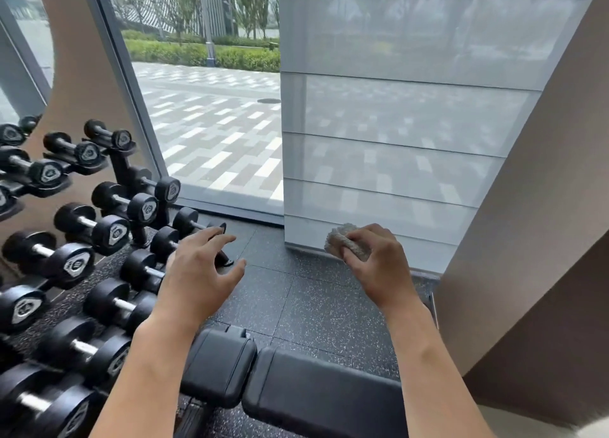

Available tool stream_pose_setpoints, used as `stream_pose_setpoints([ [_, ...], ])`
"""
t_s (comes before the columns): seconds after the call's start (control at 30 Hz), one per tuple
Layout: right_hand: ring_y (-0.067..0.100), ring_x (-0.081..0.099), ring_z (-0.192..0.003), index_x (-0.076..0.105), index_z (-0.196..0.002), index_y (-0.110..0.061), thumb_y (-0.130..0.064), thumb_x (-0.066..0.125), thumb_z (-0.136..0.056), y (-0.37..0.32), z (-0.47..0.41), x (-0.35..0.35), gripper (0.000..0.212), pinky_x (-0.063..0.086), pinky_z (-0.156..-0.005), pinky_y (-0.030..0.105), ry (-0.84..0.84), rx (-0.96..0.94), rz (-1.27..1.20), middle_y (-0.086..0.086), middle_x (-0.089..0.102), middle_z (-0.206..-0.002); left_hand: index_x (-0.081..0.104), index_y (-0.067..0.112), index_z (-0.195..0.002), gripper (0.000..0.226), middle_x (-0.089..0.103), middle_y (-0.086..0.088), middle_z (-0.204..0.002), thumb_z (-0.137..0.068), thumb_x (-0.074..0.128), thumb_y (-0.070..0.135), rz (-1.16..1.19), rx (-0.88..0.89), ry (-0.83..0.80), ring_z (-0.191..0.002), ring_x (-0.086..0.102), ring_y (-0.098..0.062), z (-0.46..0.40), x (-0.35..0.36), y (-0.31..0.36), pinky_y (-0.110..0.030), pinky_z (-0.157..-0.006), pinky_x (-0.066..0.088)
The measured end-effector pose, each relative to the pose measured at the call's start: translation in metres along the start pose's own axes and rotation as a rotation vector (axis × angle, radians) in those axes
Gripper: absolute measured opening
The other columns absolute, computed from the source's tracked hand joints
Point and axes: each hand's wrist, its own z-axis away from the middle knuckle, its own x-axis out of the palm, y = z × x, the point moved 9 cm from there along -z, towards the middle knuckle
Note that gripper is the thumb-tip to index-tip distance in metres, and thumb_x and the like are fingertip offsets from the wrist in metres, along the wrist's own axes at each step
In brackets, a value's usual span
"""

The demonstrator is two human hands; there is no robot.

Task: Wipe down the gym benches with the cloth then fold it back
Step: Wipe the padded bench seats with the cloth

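No text, number or brand name can be read anywhere. The only markings are the pale shield-shaped badges on the end caps of the black dumbbells (108,233) on the rack at the left; each badge carries a dark mark in its middle, too small and blurred to make out as a figure or a logo. The padded black bench (316,394) at the bottom of the view shows no label on its surface. The cloth (346,241) and the translucent window blind (395,124) bear no print.
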Motion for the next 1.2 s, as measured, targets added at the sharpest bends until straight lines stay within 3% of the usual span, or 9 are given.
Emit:
stream_pose_setpoints([
  [0.13,0.015,0.058,-0.095,0.076,-0.102,-0.018,-0.021,0.084,-0.082,0.011,-0.009,0.008,0.022,0.041,-0.081,0.022,-0.041,-0.017,-0.040,-0.005,0.066,-0.098,0.071,0.021,-0.131,0.048,0.060,-0.003,-0.145,-0.088,0.078,0.041,-0.026,-0.056,0.004,-0.139,0.047,-0.026,0.008,0.006,0.001,-0.049,-0.117,0.038],
  [0.27,0.015,0.057,-0.096,0.077,-0.103,-0.017,-0.020,0.083,-0.082,0.014,-0.016,0.021,0.022,0.040,-0.082,0.021,-0.076,-0.041,-0.087,-0.004,0.066,-0.099,0.072,0.020,-0.129,0.055,0.062,0.000,-0.142,-0.083,0.066,0.050,-0.057,-0.099,0.030,-0.135,0.048,-0.025,0.021,0.002,0.001,-0.047,-0.115,0.040],
  [0.43,0.013,0.056,-0.095,0.077,-0.102,-0.016,-0.020,0.082,-0.082,0.003,-0.021,0.052,0.022,0.037,-0.079,0.015,-0.146,-0.065,-0.158,-0.005,0.064,-0.098,0.069,0.028,-0.131,0.058,0.059,0.003,-0.145,-0.081,0.062,0.057,-0.127,-0.197,0.027,-0.138,0.047,-0.024,0.046,-0.010,-0.020,-0.055,-0.114,0.043],
  [0.63,0.008,0.054,-0.091,0.077,-0.103,-0.018,-0.024,0.082,-0.082,-0.029,-0.010,0.087,0.022,0.046,-0.080,0.021,-0.218,-0.127,-0.265,-0.010,0.062,-0.096,0.071,0.027,-0.127,0.063,0.062,0.001,-0.140,-0.079,0.054,0.064,-0.224,-0.287,0.065,-0.132,0.054,-0.028,0.082,-0.033,-0.049,-0.058,-0.109,0.046],
  [0.8,0.013,0.055,-0.093,0.076,-0.103,-0.013,-0.025,0.081,-0.085,-0.057,0.000,0.106,0.022,0.042,-0.078,0.022,-0.234,-0.234,-0.235,-0.006,0.064,-0.098,0.070,0.028,-0.127,0.060,0.061,0.003,-0.141,-0.079,0.056,0.062,-0.250,-0.356,0.087,-0.132,0.053,-0.027,0.101,-0.048,-0.065,-0.055,-0.111,0.045],
  [0.97,0.008,0.049,-0.097,0.075,-0.106,-0.013,-0.030,0.074,-0.087,-0.089,0.014,0.125,0.025,0.034,-0.083,0.006,-0.233,-0.314,-0.251,-0.007,0.064,-0.103,0.069,0.032,-0.128,0.056,0.060,0.006,-0.143,-0.080,0.058,0.058,-0.243,-0.400,0.110,-0.135,0.050,-0.025,0.117,-0.062,-0.081,-0.054,-0.112,0.044],
  [1.2,0.018,0.058,-0.100,0.076,-0.103,-0.011,-0.020,0.085,-0.082,-0.152,0.048,0.159,0.025,0.048,-0.087,0.025,-0.179,-0.445,-0.288,-0.003,0.066,-0.106,0.068,0.031,-0.129,0.061,0.059,0.006,-0.144,-0.078,0.054,0.061,-0.251,-0.451,0.137,-0.136,0.049,-0.024,0.152,-0.096,-0.124,-0.056,-0.112,0.044],
])
